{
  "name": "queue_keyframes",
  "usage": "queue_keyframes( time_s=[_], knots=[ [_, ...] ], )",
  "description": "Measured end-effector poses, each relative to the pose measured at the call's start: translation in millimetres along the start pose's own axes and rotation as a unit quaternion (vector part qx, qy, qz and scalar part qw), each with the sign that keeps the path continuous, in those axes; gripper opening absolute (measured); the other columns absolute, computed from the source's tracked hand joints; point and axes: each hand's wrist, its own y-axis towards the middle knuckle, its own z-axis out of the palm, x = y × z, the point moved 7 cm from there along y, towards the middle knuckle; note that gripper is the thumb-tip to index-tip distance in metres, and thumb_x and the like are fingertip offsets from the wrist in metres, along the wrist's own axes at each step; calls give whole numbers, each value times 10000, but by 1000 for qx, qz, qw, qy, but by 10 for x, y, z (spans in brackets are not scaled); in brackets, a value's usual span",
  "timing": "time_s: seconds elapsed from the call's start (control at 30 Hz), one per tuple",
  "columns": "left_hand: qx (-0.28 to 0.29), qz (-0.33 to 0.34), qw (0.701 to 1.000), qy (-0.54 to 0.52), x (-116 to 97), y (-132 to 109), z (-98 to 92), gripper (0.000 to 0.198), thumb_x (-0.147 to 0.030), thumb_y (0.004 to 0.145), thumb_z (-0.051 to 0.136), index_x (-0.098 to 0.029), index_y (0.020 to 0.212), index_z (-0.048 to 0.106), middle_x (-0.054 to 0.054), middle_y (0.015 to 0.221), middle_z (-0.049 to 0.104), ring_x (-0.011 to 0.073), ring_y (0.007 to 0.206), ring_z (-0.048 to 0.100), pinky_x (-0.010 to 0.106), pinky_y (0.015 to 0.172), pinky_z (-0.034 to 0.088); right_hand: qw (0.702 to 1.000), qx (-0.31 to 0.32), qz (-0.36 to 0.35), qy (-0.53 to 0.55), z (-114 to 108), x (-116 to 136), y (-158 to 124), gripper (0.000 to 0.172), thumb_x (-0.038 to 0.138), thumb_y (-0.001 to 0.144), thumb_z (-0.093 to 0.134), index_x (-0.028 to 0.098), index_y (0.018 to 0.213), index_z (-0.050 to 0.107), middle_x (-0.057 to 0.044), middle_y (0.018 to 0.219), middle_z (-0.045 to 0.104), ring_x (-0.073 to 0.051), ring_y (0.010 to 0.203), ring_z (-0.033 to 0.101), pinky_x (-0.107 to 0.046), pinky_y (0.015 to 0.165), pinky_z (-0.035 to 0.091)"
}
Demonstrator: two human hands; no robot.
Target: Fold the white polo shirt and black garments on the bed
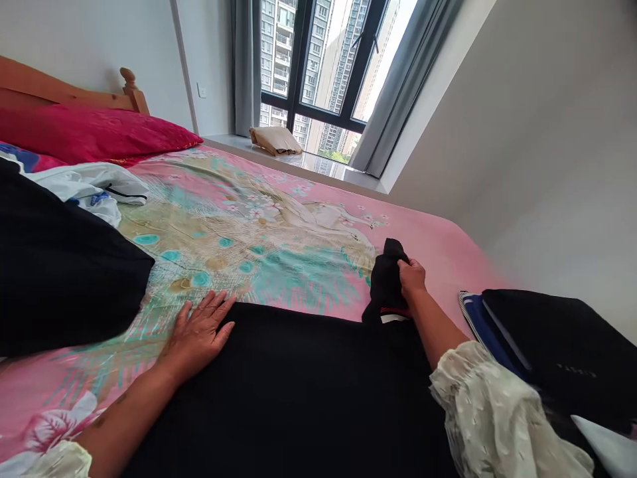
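A large black garment (279, 392) lies spread across the pink peacock-print bedsheet (279, 219) in front of me. My right hand (412, 279) is shut on a gathered black fold of cloth (385, 279) that rises from the garment's far side. A red and white band or label (393, 316) shows at that fold's base. My left hand (199, 335) rests flat and palm down on the sheet, fingers spread, with its edge against the garment's far edge.
A black cloth heap (60, 259) and white clothing (84, 189) lie on the left of the bed. A black item on blue striped fabric (547, 338) sits at the right. Beyond are a red pillow (94, 133), wooden headboard (70, 89), and tan bag on the windowsill (275, 140).
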Motion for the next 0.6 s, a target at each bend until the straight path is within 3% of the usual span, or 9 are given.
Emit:
queue_keyframes(
  time_s=[0.1,0.17,0.23,0.27,0.3,0.37,0.47,0.6],
  knots=[
    [-1,3,1000,-2,-2,14,11,549,-387,874,338,-268,1408,380,21,1495,353,241,1404,238,514,1131,118,1000,-8,20,13,-429,184,-432,296,398,708,601,192,920,593,2,791,640,-146,740,596,-260,660,498],
    [-5,4,1000,-4,-3,22,11,552,-386,872,341,-265,1409,379,27,1495,354,247,1403,238,521,1129,116,988,108,111,-24,-599,114,-793,361,384,654,659,165,938,615,-17,738,650,-163,646,607,-271,563,498],
    [-11,4,1000,-2,-1,28,11,554,-392,872,339,-260,1409,379,38,1492,360,251,1401,243,526,1125,117,941,235,235,-58,-701,-73,-1144,388,450,674,654,152,920,627,-50,704,655,-186,592,617,-272,479,477],
    [-13,4,1000,-1,2,30,13,553,-392,874,335,-255,1407,382,44,1490,364,253,1399,246,528,1123,118,916,275,287,-64,-731,-161,-1266,391,488,701,629,152,900,629,-67,710,661,-193,584,622,-265,450,461],
    [-16,4,1000,-1,6,28,16,551,-392,876,331,-251,1406,384,48,1489,365,253,1399,247,530,1122,119,904,277,321,-62,-758,-230,-1314,387,511,720,609,151,859,631,-83,710,664,-196,569,623,-258,425,442],
    [-18,7,1000,-4,11,21,22,549,-385,879,328,-247,1408,379,52,1491,363,253,1401,241,528,1121,119,914,207,345,-46,-774,-318,-1241,337,489,720,618,158,783,622,-86,680,662,-192,531,612,-257,402,424],
    [-5,1,1000,-14,22,19,10,560,-386,874,347,-241,1415,364,54,1506,334,251,1413,205,516,1122,123,946,75,315,-11,-710,-319,-1073,224,387,679,653,187,761,594,-52,606,645,-208,524,616,-297,441,471],
    [64,-41,997,-16,37,132,-122,647,-398,821,420,-209,1432,326,88,1505,331,278,1403,218,498,1100,186,966,40,250,52,-684,-80,-1130,281,378,650,659,205,856,579,-47,708,683,-231,665,661,-325,525,534]
  ],
)
